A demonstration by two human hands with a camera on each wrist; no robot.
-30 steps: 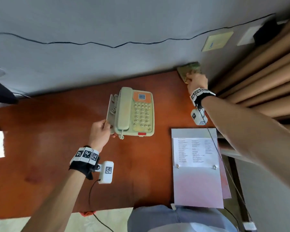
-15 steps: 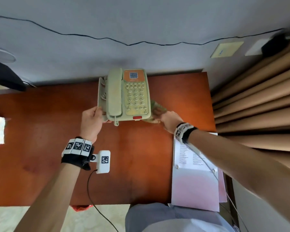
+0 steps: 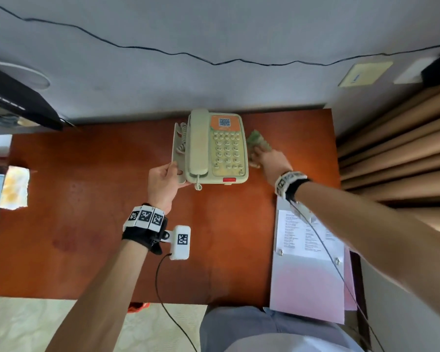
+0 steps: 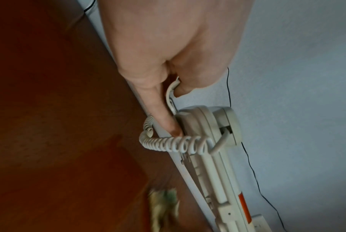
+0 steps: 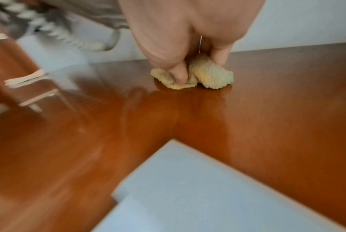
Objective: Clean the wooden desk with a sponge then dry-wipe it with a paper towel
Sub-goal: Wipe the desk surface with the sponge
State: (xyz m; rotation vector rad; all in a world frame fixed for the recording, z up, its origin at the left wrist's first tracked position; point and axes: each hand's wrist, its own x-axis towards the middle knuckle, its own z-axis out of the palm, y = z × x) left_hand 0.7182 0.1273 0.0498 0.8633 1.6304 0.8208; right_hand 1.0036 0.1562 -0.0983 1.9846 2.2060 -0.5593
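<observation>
Sponge (image 5: 200,75), gripped in right-hand fingers (image 5: 180,73), has slid farther back beside the left-hand-held telephone (image 3: 211,148).

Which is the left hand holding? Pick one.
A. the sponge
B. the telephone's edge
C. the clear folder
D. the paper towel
B: the left hand grips the telephone by its near left edge, while the right hand presses the sponge on the desk.

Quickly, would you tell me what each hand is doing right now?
Left hand: grips the telephone by its left edge.
Right hand: pinches the sponge, pressing it on the desk.
</observation>
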